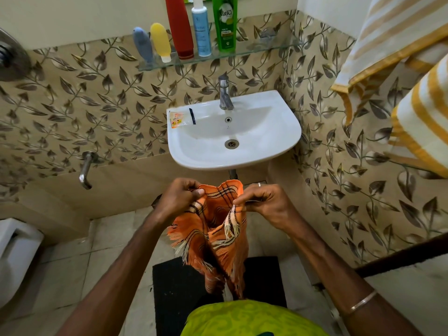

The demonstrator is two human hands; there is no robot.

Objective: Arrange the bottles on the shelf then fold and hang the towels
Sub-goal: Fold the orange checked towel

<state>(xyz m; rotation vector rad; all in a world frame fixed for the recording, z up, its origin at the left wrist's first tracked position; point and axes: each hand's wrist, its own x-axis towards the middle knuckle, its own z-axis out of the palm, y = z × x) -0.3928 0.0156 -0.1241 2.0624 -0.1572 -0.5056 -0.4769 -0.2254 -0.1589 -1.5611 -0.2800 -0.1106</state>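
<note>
An orange checked towel (pixel 219 241) with pale fringes hangs in front of me below the sink. My left hand (pixel 180 197) grips its upper left edge and my right hand (pixel 263 202) pinches a fringed corner at its upper right. On the glass shelf (pixel 264 50) above the sink stand several bottles in a row: a grey-blue tube (pixel 143 44), a yellow tube (pixel 160 41), a red bottle (pixel 179 26), a white and blue bottle (pixel 200 27) and a green bottle (pixel 225 23). Two white and yellow striped towels (pixel 392 37) (pixel 423 117) hang on the right wall.
A white sink (pixel 271 144) with a metal tap (pixel 225 93) is fixed to the tiled wall; a small sachet (pixel 176 119) lies on its left rim. A wall spout (pixel 85 169) sticks out at the left. A toilet (pixel 14 253) stands far left. A black mat (pixel 181 287) lies on the floor.
</note>
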